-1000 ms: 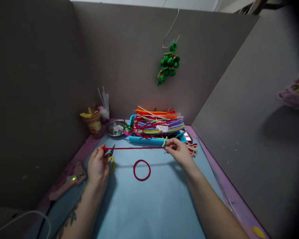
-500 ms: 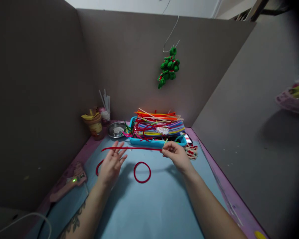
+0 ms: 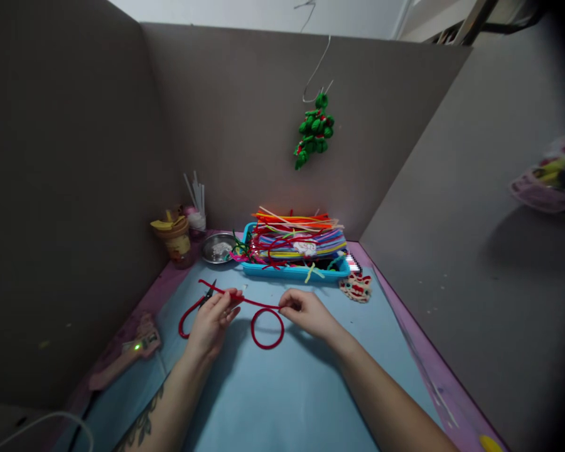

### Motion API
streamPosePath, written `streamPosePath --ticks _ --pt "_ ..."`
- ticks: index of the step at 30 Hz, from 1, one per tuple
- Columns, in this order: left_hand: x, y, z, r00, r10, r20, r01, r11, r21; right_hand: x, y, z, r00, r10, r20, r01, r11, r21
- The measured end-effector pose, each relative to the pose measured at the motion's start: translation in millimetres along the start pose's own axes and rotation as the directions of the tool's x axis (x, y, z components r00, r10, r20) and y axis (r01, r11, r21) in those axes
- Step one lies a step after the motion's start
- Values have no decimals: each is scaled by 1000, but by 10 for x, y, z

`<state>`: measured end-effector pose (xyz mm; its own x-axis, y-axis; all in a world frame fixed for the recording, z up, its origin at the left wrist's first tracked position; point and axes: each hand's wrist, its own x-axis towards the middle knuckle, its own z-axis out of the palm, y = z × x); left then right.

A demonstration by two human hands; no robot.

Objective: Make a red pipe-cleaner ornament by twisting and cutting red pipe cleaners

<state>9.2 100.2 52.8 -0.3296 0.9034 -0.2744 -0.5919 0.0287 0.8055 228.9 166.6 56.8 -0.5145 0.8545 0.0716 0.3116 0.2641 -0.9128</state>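
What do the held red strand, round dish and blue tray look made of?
Red strand: matte, possibly fuzzy fibre over wire, as its end juts past the left hand without obvious droop; any core is hidden.
Round dish: likely metal, grey with bright glints.
Blue tray: probably plastic, smooth and uniformly coloured.

A red-free path: my right hand (image 3: 307, 316) and left hand (image 3: 213, 323) have a pipe cleaner (image 3: 262, 304) stretched between them, its end running left past my left hand. On the mat (image 3: 282, 402), a ring (image 3: 267, 348) lies nearer than it. Scissors (image 3: 182, 321) lie left, partly behind my left hand; farther left and nearer, a glue gun (image 3: 132, 358). Far, a bowl (image 3: 213, 256) sits left of the tray (image 3: 292, 273)
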Motion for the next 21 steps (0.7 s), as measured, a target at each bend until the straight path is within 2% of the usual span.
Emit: streamPosePath --ticks 5,9,12,14,16,19,21 --pt "-15 3 25 999 26 -46 -26 1000 4 -13 2 54 998 23 62 -22 1000 -9" --pt "8 17 22 997 -5 -76 -1 997 -74 -50 2 83 990 28 135 -29 1000 10" --pt "26 53 19 992 -49 -116 31 988 -148 -36 -8 3 987 -8 163 8 1000 1" --pt "37 74 20 985 -79 -152 51 982 -184 51 -12 -135 996 -29 84 29 1000 -6" --pt "45 79 26 980 -101 -173 64 976 -206 221 -14 -332 998 -52 -46 51 998 -24" --pt "50 59 35 978 -118 -174 79 973 -216 598 -9 -649 958 -84 -273 47 989 -140" --pt "49 45 35 978 -127 -166 90 973 -212 878 0 -812 928 -110 -357 12 964 -266"
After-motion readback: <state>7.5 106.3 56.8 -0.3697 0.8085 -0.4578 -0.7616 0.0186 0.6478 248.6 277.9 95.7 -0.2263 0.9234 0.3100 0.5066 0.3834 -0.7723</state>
